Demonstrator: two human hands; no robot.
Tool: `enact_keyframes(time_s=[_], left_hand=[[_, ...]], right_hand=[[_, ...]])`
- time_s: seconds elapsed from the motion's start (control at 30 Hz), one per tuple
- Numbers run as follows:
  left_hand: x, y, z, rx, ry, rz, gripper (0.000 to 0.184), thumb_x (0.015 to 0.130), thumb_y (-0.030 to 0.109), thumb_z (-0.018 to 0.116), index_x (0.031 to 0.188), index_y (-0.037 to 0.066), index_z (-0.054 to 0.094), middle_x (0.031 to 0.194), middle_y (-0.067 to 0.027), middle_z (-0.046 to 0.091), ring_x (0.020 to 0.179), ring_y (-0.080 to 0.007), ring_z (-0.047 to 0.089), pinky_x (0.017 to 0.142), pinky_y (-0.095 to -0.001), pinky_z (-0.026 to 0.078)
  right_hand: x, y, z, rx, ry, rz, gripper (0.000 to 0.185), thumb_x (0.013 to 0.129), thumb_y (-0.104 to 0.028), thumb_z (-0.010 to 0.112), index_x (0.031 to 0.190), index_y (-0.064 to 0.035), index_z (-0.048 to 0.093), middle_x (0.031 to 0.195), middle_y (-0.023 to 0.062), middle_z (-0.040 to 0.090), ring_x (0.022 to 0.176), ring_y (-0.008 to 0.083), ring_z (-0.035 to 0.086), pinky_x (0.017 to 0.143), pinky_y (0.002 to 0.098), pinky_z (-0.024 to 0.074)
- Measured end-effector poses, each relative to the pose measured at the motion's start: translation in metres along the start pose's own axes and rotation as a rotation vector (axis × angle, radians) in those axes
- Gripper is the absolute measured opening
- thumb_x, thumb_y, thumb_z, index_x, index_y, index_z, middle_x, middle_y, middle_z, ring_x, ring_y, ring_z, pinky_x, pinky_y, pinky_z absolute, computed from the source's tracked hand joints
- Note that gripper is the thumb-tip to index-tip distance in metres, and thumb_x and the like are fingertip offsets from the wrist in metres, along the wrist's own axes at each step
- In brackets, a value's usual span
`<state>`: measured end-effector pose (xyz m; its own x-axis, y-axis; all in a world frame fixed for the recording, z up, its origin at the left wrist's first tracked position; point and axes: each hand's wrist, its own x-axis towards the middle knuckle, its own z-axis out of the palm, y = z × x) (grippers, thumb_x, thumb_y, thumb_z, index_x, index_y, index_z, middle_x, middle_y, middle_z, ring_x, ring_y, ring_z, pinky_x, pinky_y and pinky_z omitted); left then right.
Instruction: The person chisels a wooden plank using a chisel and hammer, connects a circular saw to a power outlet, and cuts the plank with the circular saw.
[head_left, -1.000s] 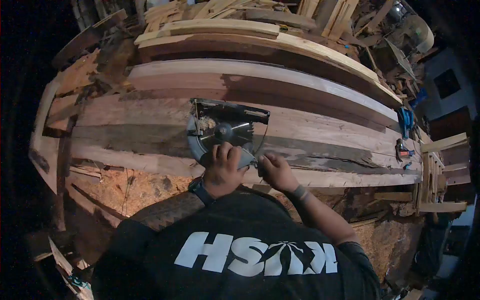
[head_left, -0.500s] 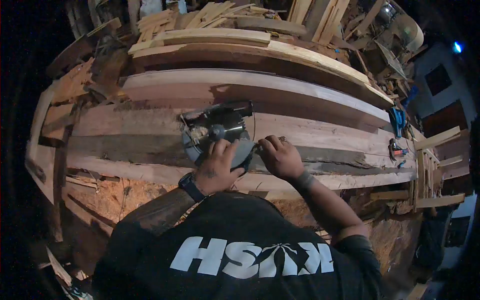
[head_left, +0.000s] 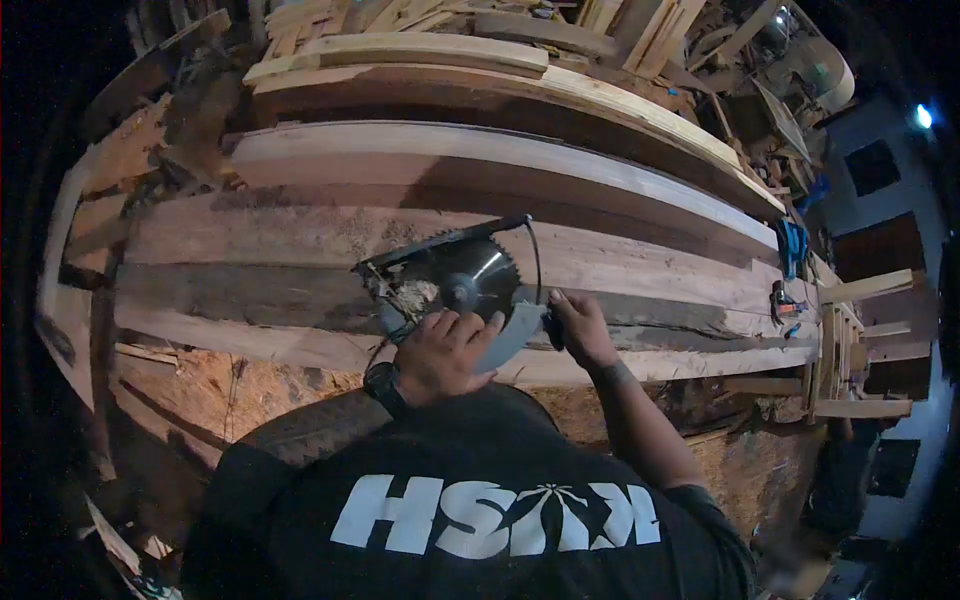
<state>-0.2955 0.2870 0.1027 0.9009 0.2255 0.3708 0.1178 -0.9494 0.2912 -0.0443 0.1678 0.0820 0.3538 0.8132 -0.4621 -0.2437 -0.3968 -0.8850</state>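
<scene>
A circular saw (head_left: pixel 478 275) is tipped over above the boards, its toothed blade and sawdust-caked housing facing up. My left hand (head_left: pixel 445 355), with a watch at the wrist, lies over the saw's grey guard, fingers bent around it. My right hand (head_left: pixel 585 328) is closed at the guard's right end, around a black part that looks like the saw's handle; the fingers partly hide it. A thin cord or bar curves from the saw's top corner down toward this hand. Beneath the saw lies a wide plank (head_left: pixel 240 290) with a dark weathered strip.
Behind the plank stands a long pale beam (head_left: pixel 480 150), with more lumber (head_left: pixel 420 50) stacked beyond. A hammer (head_left: pixel 785 302) and a blue-black tool (head_left: pixel 792 247) rest at the right end. A wooden frame (head_left: pixel 850 345) stands at far right. Sawdust (head_left: pixel 270 385) covers the ground nearby.
The saw has turned so that more of its blade shows, and its upper end has swung right. My right hand has shifted right and slightly down; the left still rests on the guard.
</scene>
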Motion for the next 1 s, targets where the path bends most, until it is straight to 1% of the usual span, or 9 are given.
enact_keyframes(time_s=[0.23,0.3,0.4,0.5,0.57,0.67,0.8,0.83,1.0], left_hand=[[-0.009,-0.019,0.009,-0.044,-0.038,0.088,0.085,0.066,0.042,0.087,0.139,0.008,0.061,0.089,-0.0007,0.052,0.079,-0.0195,0.052,0.067,-0.0362,0.041],[-0.012,-0.017,0.006,-0.004,0.003,0.112,0.062,0.075,0.034,0.081,0.130,0.006,0.067,0.086,0.0003,0.053,0.076,-0.0172,0.051,0.065,-0.0353,0.037],[-0.022,-0.018,0.019,0.039,0.097,0.146,0.058,0.074,0.028,0.078,0.128,0.008,0.070,0.079,0.0028,0.049,0.071,-0.0144,0.049,0.060,-0.0333,0.033],[-0.027,-0.021,0.031,0.064,0.186,0.190,0.055,0.073,0.024,0.073,0.126,0.009,0.072,0.074,0.0044,0.045,0.067,-0.0130,0.046,0.057,-0.0322,0.030],[-0.028,-0.023,0.030,0.046,0.216,0.225,0.043,0.079,0.019,0.070,0.120,0.008,0.074,0.073,0.0040,0.045,0.066,-0.0122,0.045,0.057,-0.0317,0.030],[-0.019,-0.028,0.019,0.021,0.224,0.256,0.028,0.087,0.015,0.068,0.113,0.006,0.075,0.075,0.0026,0.048,0.067,-0.0116,0.047,0.059,-0.0313,0.032],[-0.016,-0.023,0.014,0.002,0.142,0.206,0.037,0.084,0.018,0.068,0.118,0.005,0.073,0.076,0.0027,0.049,0.069,-0.0126,0.049,0.060,-0.0323,0.034],[-0.016,-0.023,0.016,-0.028,0.120,0.183,0.039,0.083,0.019,0.067,0.119,0.005,0.073,0.076,0.0027,0.049,0.069,-0.0128,0.049,0.061,-0.0324,0.035],[-0.006,-0.029,-0.004,-0.064,-0.084,0.186,0.073,0.071,0.036,0.078,0.134,0.004,0.064,0.087,-0.0002,0.053,0.078,-0.0164,0.052,0.068,-0.0345,0.039]], right_hand=[[-0.039,0.011,0.011,0.129,0.094,0.122,0.033,0.109,-0.028,0.051,0.083,-0.0080,0.055,0.066,0.0024,0.051,0.053,0.0125,0.048,0.048,0.0297,0.0383],[-0.042,0.038,0.014,0.081,0.205,0.072,0.028,0.108,-0.027,0.053,0.087,-0.0091,0.058,0.069,0.0018,0.051,0.058,0.0118,0.051,0.051,0.0303,0.0399],[-0.054,0.046,0.020,-0.670,0.165,-0.093,0.020,0.102,-0.022,0.058,0.088,-0.0083,0.057,0.072,0.0017,0.054,0.063,0.0199,0.056,0.057,0.0392,0.0447],[-0.051,0.051,0.014,-0.107,0.048,0.341,0.013,0.098,-0.020,0.058,0.090,-0.0098,0.058,0.077,0.0043,0.059,0.068,0.0257,0.059,0.063,0.0430,0.0474],[-0.063,0.027,0.017,0.890,-0.002,0.728,0.013,0.100,-0.020,0.056,0.095,-0.0092,0.060,0.081,0.0054,0.061,0.070,0.0240,0.060,0.064,0.0404,0.0483],[-0.068,0.054,0.007,0.501,0.152,0.701,0.019,0.103,-0.025,0.055,0.102,-0.0069,0.061,0.085,0.0054,0.062,0.072,0.0191,0.058,0.065,0.0348,0.0477],[-0.065,0.057,0.011,0.277,0.234,0.231,0.022,0.105,-0.028,0.055,0.105,-0.0057,0.061,0.087,0.0040,0.060,0.074,0.0132,0.056,0.067,0.0298,0.0462],[-0.067,0.057,0.003,0.043,0.097,0.040,0.020,0.106,-0.023,0.057,0.107,-0.0041,0.061,0.088,0.0034,0.061,0.079,0.0127,0.059,0.070,0.0298,0.0476],[-0.061,0.030,0.012,-0.581,0.177,-0.343,0.016,0.104,-0.015,0.056,0.107,-0.0003,0.062,0.093,0.0149,0.064,0.086,0.0306,0.064,0.078,0.0388,0.0506]])
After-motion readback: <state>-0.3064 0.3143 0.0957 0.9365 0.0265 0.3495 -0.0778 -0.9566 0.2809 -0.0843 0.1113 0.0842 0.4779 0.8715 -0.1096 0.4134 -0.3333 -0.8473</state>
